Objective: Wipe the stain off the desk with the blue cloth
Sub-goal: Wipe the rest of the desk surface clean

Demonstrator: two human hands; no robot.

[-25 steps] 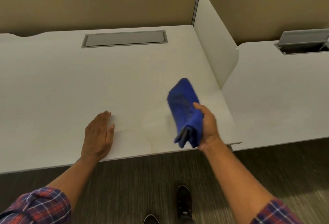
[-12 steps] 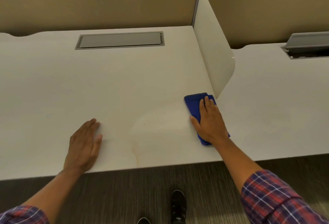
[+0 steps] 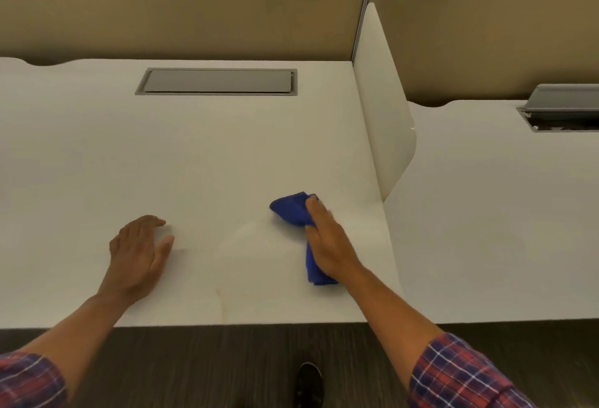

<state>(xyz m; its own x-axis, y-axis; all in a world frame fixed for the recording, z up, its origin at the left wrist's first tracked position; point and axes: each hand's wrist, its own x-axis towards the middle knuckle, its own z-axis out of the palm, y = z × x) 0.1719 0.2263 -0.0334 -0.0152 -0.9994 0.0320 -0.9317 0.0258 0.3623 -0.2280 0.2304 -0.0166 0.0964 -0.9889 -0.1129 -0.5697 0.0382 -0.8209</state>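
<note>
My right hand lies on top of the blue cloth and presses it onto the white desk; the cloth sticks out past my fingertips and below my palm. A faint pale stain with a thin brownish edge spreads on the desk just left of the cloth, down toward the front edge. My left hand rests flat on the desk further left, fingers apart, holding nothing.
A white divider panel stands on the desk's right side. A grey cable-tray lid sits shut at the back. The neighbouring desk has an open cable tray. A tan partition carries labels 385 and 386.
The cloth was in the air a second ago, then came down flat near the divider. My right hand has since slid it leftward toward the stain, bunching it. My left hand stayed put.
</note>
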